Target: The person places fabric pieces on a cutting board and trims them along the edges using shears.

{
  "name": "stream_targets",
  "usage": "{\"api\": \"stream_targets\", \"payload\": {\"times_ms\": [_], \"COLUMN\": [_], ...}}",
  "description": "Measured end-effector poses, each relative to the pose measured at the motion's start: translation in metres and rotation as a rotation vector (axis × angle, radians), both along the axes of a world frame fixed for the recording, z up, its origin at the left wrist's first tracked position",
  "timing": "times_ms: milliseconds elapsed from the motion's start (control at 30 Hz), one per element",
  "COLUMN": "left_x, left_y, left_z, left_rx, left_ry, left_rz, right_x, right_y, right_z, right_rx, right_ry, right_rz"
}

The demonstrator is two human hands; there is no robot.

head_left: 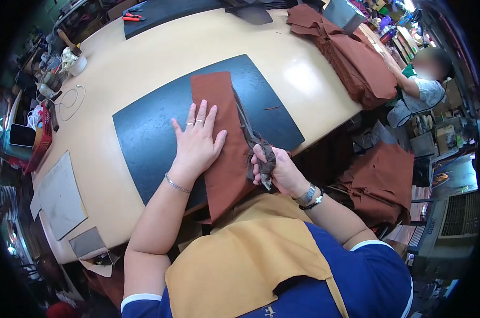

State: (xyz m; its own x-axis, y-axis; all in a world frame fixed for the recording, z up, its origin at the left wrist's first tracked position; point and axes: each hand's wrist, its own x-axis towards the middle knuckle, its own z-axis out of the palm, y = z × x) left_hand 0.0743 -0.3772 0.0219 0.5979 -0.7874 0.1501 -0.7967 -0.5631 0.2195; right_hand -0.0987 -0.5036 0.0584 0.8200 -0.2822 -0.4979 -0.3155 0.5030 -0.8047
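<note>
A long reddish-brown piece of leather lies over a black cutting mat, its near end hanging past the table edge toward my apron. My left hand presses flat on it, fingers spread. Along the leather's right edge, my right hand grips what look like shears, their handles wrapped in dark grey cloth. The long dark blades point away from me and lie against that edge. How far apart the blades are is hard to see. A thin brown scrap rests on the mat.
A stack of brown leather lies at the table's far right, near another person. More leather is piled lower right. Red-handled pliers lie at the back. A red basket and grey sheet are on the left.
</note>
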Motion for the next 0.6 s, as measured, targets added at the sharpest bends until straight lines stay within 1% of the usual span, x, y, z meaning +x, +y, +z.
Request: {"api": "stream_targets", "payload": {"times_ms": [167,533,600], "left_x": [0.000,-0.001,0.000], "left_y": [0.001,0.001,0.000], "left_z": [0.001,0.002,0.000], "left_rx": [-0.008,0.031,0.003], "left_ry": [0.002,0.007,0.004], "left_rz": [0.001,-0.006,-0.008], "right_x": [-0.003,0.007,0.007], "right_y": [0.003,-0.005,-0.005], "right_z": [-0.002,0.005,0.006], "right_rx": [-0.046,-0.030,-0.022], "right_ry": [-0.011,0.031,0.032], "right_rz": [-0.002,-0.007,-0.008]}}
